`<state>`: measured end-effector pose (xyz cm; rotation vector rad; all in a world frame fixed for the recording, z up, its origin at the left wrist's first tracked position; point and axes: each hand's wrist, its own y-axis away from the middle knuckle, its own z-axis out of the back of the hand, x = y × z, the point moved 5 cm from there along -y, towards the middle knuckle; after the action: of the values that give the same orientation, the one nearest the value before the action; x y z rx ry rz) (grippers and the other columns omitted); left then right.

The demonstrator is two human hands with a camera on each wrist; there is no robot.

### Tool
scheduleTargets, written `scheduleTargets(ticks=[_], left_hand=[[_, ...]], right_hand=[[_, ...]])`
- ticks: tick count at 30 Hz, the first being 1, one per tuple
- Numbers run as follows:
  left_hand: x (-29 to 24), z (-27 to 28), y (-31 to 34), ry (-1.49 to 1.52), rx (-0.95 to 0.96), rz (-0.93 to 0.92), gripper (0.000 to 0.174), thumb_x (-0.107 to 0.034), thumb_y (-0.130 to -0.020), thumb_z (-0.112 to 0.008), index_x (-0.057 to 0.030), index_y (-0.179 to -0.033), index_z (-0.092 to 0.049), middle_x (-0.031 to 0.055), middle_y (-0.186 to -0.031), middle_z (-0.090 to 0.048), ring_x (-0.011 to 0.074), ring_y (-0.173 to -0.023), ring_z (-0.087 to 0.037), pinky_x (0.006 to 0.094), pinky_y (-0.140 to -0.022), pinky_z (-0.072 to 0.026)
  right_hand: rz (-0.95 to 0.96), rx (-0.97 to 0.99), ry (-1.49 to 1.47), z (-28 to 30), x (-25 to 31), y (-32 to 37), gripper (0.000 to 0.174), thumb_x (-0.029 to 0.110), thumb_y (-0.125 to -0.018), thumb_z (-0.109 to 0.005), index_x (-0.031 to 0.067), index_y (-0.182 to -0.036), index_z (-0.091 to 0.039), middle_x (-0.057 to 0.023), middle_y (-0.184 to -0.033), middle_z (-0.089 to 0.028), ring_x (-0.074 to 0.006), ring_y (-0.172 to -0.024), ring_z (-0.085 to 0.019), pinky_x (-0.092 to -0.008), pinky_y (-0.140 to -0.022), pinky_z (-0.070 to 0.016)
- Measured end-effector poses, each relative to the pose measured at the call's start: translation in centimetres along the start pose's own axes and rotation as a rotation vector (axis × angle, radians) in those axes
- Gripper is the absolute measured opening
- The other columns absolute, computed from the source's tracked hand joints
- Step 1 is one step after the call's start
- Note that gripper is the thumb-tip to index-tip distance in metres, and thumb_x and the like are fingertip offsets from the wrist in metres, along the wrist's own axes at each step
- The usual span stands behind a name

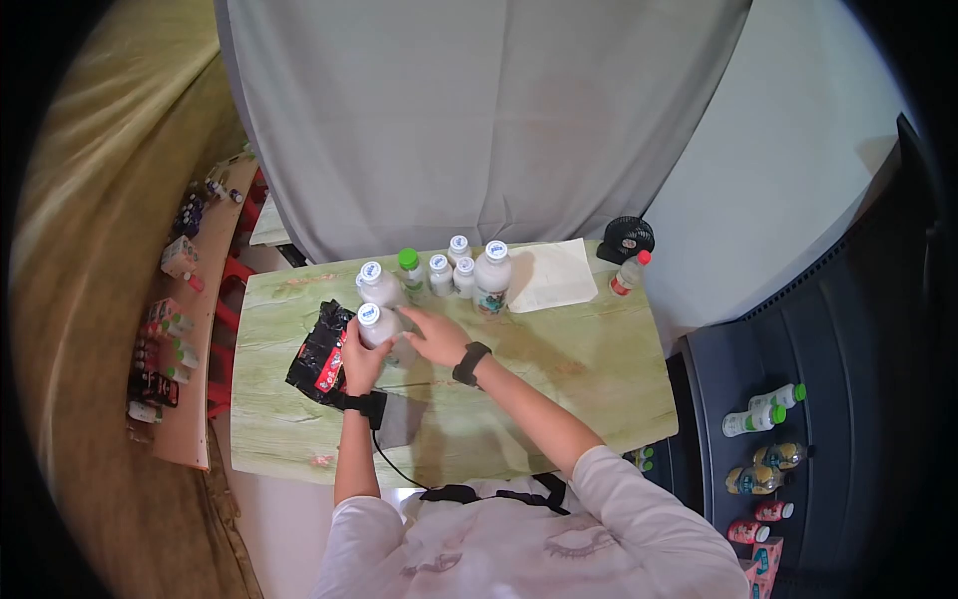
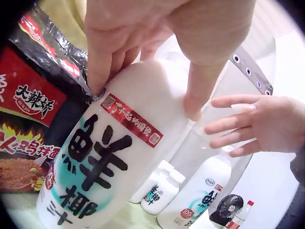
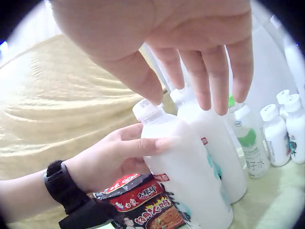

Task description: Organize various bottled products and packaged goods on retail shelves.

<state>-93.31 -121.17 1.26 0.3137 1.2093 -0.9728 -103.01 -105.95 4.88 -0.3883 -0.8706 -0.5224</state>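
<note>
My left hand (image 1: 361,363) grips a large white coconut juice bottle (image 2: 107,157) around its upper part; the bottle leans in both wrist views. My right hand (image 1: 439,339) is beside it with fingers extended, the thumb close to the white cap in the right wrist view. Just behind stands a second large white bottle (image 3: 221,148). A green-capped clear bottle (image 3: 252,148), several small white bottles (image 1: 441,279) and another large white bottle (image 1: 491,282) stand to the right of it. A black and red instant noodle packet (image 2: 33,109) lies left of my left hand.
On the green marbled table (image 1: 559,399) are a sheet of paper (image 1: 557,275), a black fan (image 1: 629,236) and a red-capped bottle (image 1: 628,277). Shelves with goods flank it: a wooden shelf (image 1: 195,399) left, a dark shelf (image 1: 718,359) right. A grey curtain (image 1: 479,120) hangs behind.
</note>
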Motion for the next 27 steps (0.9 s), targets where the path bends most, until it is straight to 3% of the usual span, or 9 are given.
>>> scheduleTargets(ticks=[6, 9, 10, 13, 15, 17, 22, 27], left_hand=[[0.7, -0.1, 0.2, 0.021, 0.028, 0.020, 0.070, -0.017, -0.070, -0.083, 0.0026, -0.126, -0.046, 0.0177, -0.114, -0.062, 0.0254, -0.105, -0.062, 0.0363, -0.090, -0.0483], [0.2, -0.2, 0.4, -0.083, 0.010, -0.054, 0.068, -0.014, -0.073, -0.081, 0.0022, -0.128, -0.045, 0.0160, -0.118, -0.060, 0.0241, -0.107, -0.060, 0.0356, -0.091, -0.0478], [0.2, -0.4, 0.4, -0.045, 0.022, -0.007, 0.075, -0.013, -0.071, -0.081, 0.0030, -0.133, -0.042, 0.0197, -0.123, -0.057, 0.0284, -0.114, -0.057, 0.0385, -0.097, -0.0440], [-3.4, -0.8, 1.7, -0.189, -0.144, -0.162, 0.089, -0.015, -0.074, -0.079, 0.0041, -0.144, -0.028, 0.0239, -0.146, -0.036, 0.0338, -0.136, -0.035, 0.0400, -0.113, -0.0271], [-7.7, -1.8, 2.8, -0.119, -0.193, -0.195, 0.088, -0.014, -0.077, -0.078, 0.0037, -0.146, -0.026, 0.0242, -0.150, -0.029, 0.0352, -0.140, -0.029, 0.0421, -0.115, -0.0229], [-12.1, -4.0, 3.9, -0.084, -0.178, -0.259, 0.075, -0.009, -0.082, -0.070, 0.0016, -0.145, -0.030, 0.0226, -0.149, -0.033, 0.0353, -0.138, -0.033, 0.0445, -0.113, -0.0253], [-20.0, -11.0, 7.3, 0.081, 0.162, -0.356, 0.043, -0.003, -0.086, -0.061, -0.0007, -0.128, -0.052, 0.0183, -0.136, -0.050, 0.0338, -0.129, -0.045, 0.0428, -0.109, -0.0309], [-24.6, -17.8, 15.1, 0.275, 0.552, -0.353, 0.028, -0.001, -0.086, -0.059, -0.0016, -0.114, -0.059, 0.0167, -0.120, -0.060, 0.0322, -0.115, -0.055, 0.0390, -0.101, -0.0398]], right_hand=[[-0.011, -0.060, 0.050, 1.5, -1.6, 3.6, 0.051, 0.023, -0.091, -0.057, 0.0068, -0.138, -0.045, -0.0199, -0.129, -0.056, -0.0373, -0.116, -0.055, -0.0414, -0.098, -0.0444], [-0.045, -0.108, 0.039, 3.2, -2.0, 6.2, 0.049, 0.022, -0.091, -0.057, 0.0061, -0.137, -0.047, -0.0194, -0.127, -0.057, -0.0363, -0.112, -0.057, -0.0406, -0.096, -0.0458], [-0.067, -0.125, 0.019, 3.8, -2.4, 7.1, 0.049, 0.023, -0.092, -0.057, 0.0056, -0.136, -0.047, -0.0201, -0.126, -0.058, -0.0368, -0.112, -0.057, -0.0413, -0.096, -0.0458], [-0.145, -0.216, -0.024, 5.9, -3.3, 10.4, 0.047, 0.023, -0.092, -0.057, 0.0048, -0.134, -0.049, -0.0204, -0.124, -0.059, -0.0355, -0.109, -0.059, -0.0412, -0.093, -0.0471], [-0.205, -0.303, -0.036, 7.5, -3.6, 13.1, 0.046, 0.021, -0.091, -0.059, 0.0051, -0.133, -0.051, -0.0182, -0.125, -0.060, -0.0308, -0.105, -0.062, -0.0380, -0.090, -0.0495], [-0.223, -0.416, -0.054, 9.3, -3.4, 16.0, 0.042, 0.022, -0.092, -0.058, 0.0041, -0.130, -0.053, -0.0193, -0.121, -0.061, -0.0340, -0.105, -0.061, -0.0393, -0.090, -0.0490], [-0.298, -0.682, -0.065, 14.7, -1.2, 23.8, 0.035, 0.021, -0.092, -0.060, 0.0030, -0.123, -0.058, -0.0176, -0.113, -0.064, -0.0314, -0.100, -0.063, -0.0372, -0.085, -0.0502], [-0.334, -0.898, 0.072, 19.5, 0.2, 31.7, 0.033, 0.020, -0.092, -0.062, 0.0019, -0.119, -0.060, -0.0171, -0.110, -0.065, -0.0288, -0.097, -0.064, -0.0361, -0.084, -0.0503]])
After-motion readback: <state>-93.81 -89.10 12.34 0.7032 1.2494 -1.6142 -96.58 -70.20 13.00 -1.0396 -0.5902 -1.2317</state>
